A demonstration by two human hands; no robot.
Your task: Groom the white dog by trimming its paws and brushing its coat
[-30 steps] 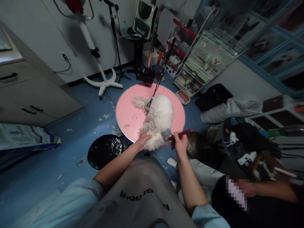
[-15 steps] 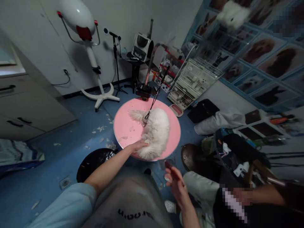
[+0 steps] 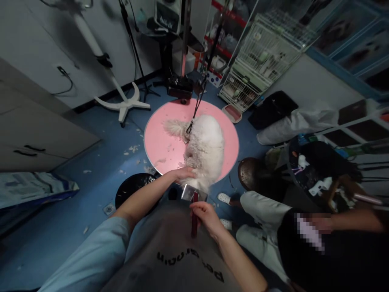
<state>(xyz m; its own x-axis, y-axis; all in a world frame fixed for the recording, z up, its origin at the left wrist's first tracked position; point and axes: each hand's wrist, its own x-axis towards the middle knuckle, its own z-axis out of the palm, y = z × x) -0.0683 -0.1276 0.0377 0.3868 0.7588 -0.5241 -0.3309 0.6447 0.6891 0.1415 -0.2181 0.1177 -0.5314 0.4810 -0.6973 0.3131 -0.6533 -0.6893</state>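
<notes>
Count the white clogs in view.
2. One white clog is to the right of the red-handled brush; the other clog, partly hidden, is lower, right of the right hand. Others may be hidden.

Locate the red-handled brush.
In the head view, below centre, the red-handled brush is in the right hand, its metallic head just below the left hand.

A blue floor (image 3: 54, 219), dimly lit, meets a pale wall (image 3: 27, 44) beside grey cabinets (image 3: 45, 132).
</notes>
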